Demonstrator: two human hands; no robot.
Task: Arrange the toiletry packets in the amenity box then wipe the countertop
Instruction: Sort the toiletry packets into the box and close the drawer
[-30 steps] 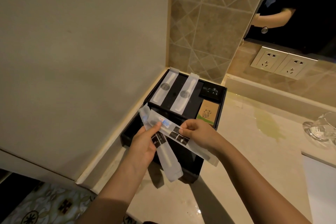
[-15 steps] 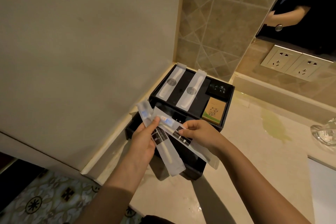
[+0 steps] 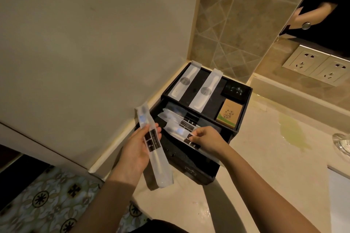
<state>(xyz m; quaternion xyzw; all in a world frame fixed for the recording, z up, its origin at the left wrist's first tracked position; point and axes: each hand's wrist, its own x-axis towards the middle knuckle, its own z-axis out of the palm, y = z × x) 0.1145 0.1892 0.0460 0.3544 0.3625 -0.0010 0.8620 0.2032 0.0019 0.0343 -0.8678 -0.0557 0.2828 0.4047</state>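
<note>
A black amenity box [image 3: 243, 111] stands in the counter's back left corner, its lower drawer [image 3: 191, 166] pulled out toward me. My left hand [image 3: 136, 149] holds a long translucent toothbrush packet [image 3: 157, 164] with black labels, left of the drawer. My right hand [image 3: 206, 139] pinches a second such packet [image 3: 177, 129] lying slantwise over the open drawer. Another packet [image 3: 170, 113] lies in the drawer behind it. On the top tray sit two white packets [image 3: 186, 81] [image 3: 206, 89], a black box [image 3: 234, 90] and a brown box [image 3: 229, 114].
The beige countertop [image 3: 265, 157] carries a yellowish stain [image 3: 292, 132] to the right of the box. A glass object [image 3: 342, 143] sits at the right edge, wall sockets [image 3: 318, 66] behind. A white sink edge [image 3: 339, 195] lies at lower right, patterned floor [image 3: 37, 204] at lower left.
The two packets were crossed over each other; now my left hand has pulled its packet away to the left, and my right hand has lowered its packet over the drawer. The view shifted closer.
</note>
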